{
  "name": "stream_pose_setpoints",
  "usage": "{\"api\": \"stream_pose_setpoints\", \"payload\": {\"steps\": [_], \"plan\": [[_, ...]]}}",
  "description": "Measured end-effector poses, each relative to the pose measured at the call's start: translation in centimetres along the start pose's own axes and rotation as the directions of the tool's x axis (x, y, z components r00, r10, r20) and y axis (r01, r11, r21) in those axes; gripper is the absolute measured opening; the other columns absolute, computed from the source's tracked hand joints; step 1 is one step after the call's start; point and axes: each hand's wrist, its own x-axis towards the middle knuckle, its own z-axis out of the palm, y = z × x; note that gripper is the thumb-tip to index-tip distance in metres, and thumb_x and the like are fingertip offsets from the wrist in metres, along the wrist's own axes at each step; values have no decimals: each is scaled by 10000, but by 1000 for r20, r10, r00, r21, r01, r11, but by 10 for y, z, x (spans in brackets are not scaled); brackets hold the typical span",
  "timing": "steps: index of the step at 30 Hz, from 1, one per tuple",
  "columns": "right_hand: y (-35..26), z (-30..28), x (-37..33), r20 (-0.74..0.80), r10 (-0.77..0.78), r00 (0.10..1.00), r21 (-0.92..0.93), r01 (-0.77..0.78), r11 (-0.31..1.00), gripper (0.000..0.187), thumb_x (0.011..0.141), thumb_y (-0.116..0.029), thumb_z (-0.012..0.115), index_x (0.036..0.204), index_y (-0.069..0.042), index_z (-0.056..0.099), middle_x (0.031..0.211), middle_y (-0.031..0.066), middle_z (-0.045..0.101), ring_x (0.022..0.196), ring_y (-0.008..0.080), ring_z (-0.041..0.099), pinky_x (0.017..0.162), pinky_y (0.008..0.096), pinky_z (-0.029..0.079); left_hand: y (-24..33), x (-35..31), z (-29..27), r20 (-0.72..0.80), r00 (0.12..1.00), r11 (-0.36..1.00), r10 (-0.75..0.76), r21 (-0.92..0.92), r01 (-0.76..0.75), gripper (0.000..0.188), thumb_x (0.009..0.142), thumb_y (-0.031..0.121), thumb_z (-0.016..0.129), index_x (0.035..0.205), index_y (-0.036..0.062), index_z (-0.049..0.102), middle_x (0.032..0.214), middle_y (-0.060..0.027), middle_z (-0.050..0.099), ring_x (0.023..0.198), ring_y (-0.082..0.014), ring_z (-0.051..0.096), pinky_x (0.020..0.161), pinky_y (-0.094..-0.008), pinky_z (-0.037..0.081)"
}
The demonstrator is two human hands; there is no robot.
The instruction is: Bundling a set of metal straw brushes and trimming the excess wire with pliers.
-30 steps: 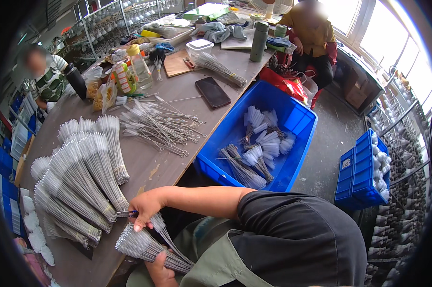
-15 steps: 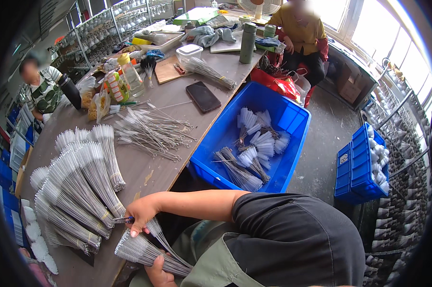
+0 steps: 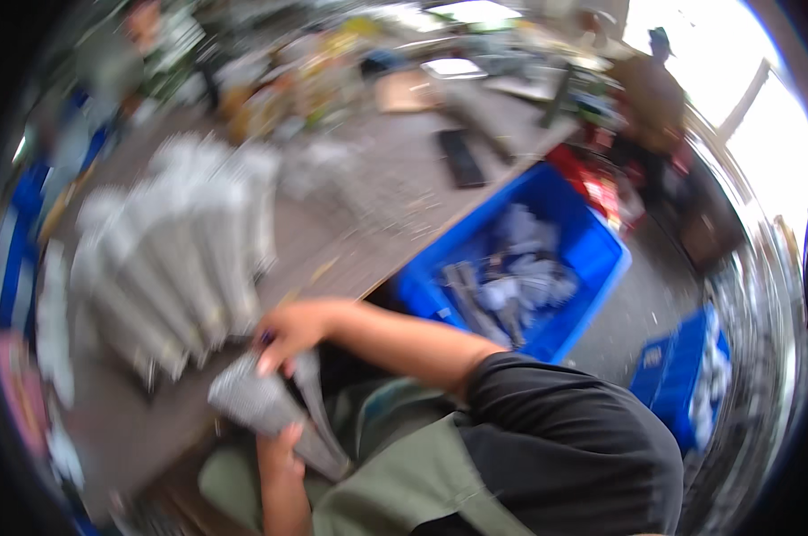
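Observation:
The view is smeared by motion. My left hand (image 3: 283,451) grips a bundle of wire-stemmed white bristle brushes (image 3: 256,399), its bristle ends fanned toward the table's near edge. Over that bundle's far side reaches my right hand (image 3: 292,335), closed, with a small dark-blue-handled tool (image 3: 267,338) in it; the tool's kind is too blurred to tell. A narrower brush bundle (image 3: 312,393) hangs below my right hand, beside the one in my left. Tied brush bundles (image 3: 172,250) lie fanned out on the table (image 3: 324,237) just beyond my right hand.
Loose brushes (image 3: 368,192) and a black phone (image 3: 461,159) lie farther along the table. A blue bin (image 3: 592,286) with brush bundles stands against its right edge. Another blue crate (image 3: 672,375) is on the floor at right. Another person (image 3: 650,103) sits at the far right.
The view has swung, so the table and bins appear shifted and blurred. Both hands stay at the brush bundle, my left hand now a little lower along it relative to the right.

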Motion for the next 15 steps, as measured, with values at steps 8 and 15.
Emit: {"api": "stream_pose_setpoints", "payload": {"steps": [8,15], "plan": [[-1,-7,-13,-84,56,995,136,-44,990,408,725,-323,776,707,-24,500,630,58,583,575,117,597,528,241,472,4,14,5,159,987,999,-40,1,40,410,686,115,722,1057,31,571,896,-67,627,789,-184,617,722,-321,511],[-1,9,-1,-13,92,996,-11,-92,996,357,785,-321,722,826,4,580,686,44,600,628,123,616,576,280,490,-1,-9,-3,10,1000,996,10,-86,-9,479,658,63,691,1095,-15,514,898,-116,605,793,-230,617,730,-374,530]]}}
